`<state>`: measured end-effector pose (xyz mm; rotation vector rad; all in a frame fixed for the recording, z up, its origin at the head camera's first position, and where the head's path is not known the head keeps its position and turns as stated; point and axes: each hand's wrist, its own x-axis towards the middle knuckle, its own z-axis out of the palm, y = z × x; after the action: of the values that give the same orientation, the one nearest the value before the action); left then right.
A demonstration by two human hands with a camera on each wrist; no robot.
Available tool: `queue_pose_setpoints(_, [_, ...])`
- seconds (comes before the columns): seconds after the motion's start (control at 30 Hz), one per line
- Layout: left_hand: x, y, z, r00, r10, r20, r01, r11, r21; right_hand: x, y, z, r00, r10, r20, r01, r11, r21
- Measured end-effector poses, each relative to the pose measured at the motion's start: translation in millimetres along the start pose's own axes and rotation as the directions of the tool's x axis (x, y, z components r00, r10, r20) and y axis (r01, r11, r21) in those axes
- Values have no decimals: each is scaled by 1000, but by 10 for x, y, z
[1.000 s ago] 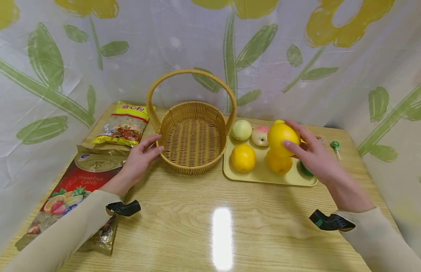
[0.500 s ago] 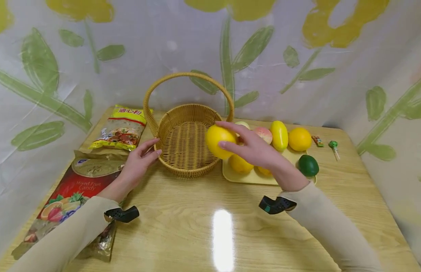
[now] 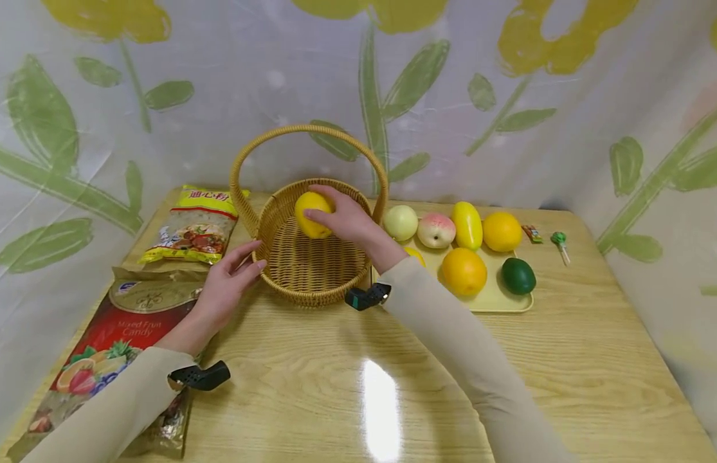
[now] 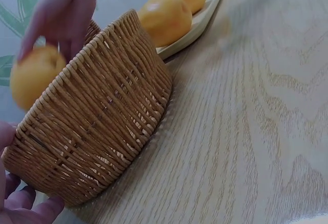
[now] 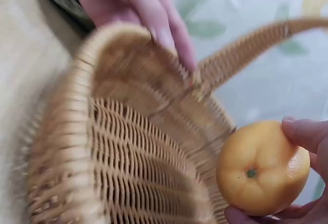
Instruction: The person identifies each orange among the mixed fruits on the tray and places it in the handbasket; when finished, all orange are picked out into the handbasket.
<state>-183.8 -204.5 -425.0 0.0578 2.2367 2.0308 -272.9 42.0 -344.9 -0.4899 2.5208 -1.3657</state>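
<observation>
Left hand [image 3: 224, 290] is resting flat, fingers straight, touching the wicker basket [image 3: 280, 215] at its near-left rim. Right hand [image 3: 343, 218] is gripping a yellow fruit [image 3: 312, 214], holding it inside the basket over the far wall. Tray [image 3: 490, 301] is sitting just right.

below the right hand [image 3: 346, 218] the wicker basket [image 3: 312, 283] floor lies open. its arched handle [image 3: 306, 130] spans overhead, the rim rings the hand, and the left hand [image 3: 225, 289] rests against the rim opposite. bare table [image 3: 393, 386] lies behind the wrist.
</observation>
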Motion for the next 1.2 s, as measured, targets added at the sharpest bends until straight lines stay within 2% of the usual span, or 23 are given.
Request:
queue_pose_setpoints(0.2, [-17, 18, 1, 1000, -12, -4, 12, 1000, -18, 337, 104, 214, 993, 103, -52, -101, 994, 48])
queue_pose_setpoints(0.3, [-22, 19, 6, 1000, -24, -8, 24, 999, -22, 420, 121, 319, 990, 118, -76, -113, 992, 62])
queue_pose_setpoints(0.57, [-12, 18, 2, 1000, -23, -5, 23, 1000, -11, 531, 129, 447, 991, 119, -65, -124, 988, -87])
queue_pose_setpoints(0.8, [7, -1, -3, 1000, -13, -9, 12, 1000, -28, 556, 145, 425, 988, 140, -69, -145, 986, -84])
queue_pose_setpoints(0.87, [8, 4, 3, 1000, -9, -7, 9, 999, -33, 543, 130, 401, 989, 134, -57, -140, 983, -117])
queue_pose_setpoints(0.97, [10, 18, 8, 1000, -6, -5, 6, 999, -32, 494, 54, 339, 994, 112, -9, -112, 974, -197])
queue_pose_setpoints(1.07, [5, 31, 9, 1000, -6, -2, 6, 999, -32, 357, -78, 252, 994, 76, 84, -44, 944, -327])
queue_pose_setpoints(1.13, [-2, 35, 7, 1000, -9, 1, 9, 1000, -23, 196, -173, 191, 985, 21, 173, 51, 914, -402])
queue_pose_setpoints(1.2, [-11, 37, 3, 1000, -12, 0, 12, 1000, -12, -20, -252, 124, 964, -48, 263, 164, 883, -440])
